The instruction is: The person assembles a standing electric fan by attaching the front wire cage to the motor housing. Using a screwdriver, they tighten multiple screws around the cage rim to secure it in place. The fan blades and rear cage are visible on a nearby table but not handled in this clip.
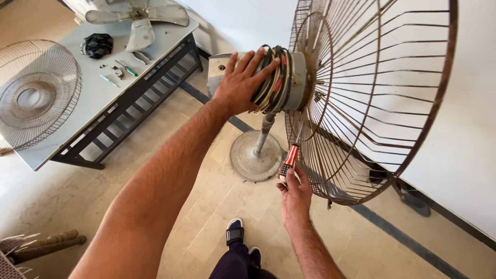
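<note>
A pedestal fan stands before me, its motor housing (289,85) wound with coloured wires and its rusty rear wire guard (377,98) tilted to the right. My left hand (242,82) lies flat on the back of the motor, fingers spread over the wires. Lower down, my right hand (294,194) grips a screwdriver (290,157) with a red and black striped handle. Its shaft points up toward the underside of the motor, at the guard's inner ring.
The fan's round base (248,157) rests on the tiled floor. A grey table (93,95) at left carries fan blades (138,18), a front guard (33,98), a black cap (96,45) and small tools. Wooden handles (44,245) lie bottom left. White wall at right.
</note>
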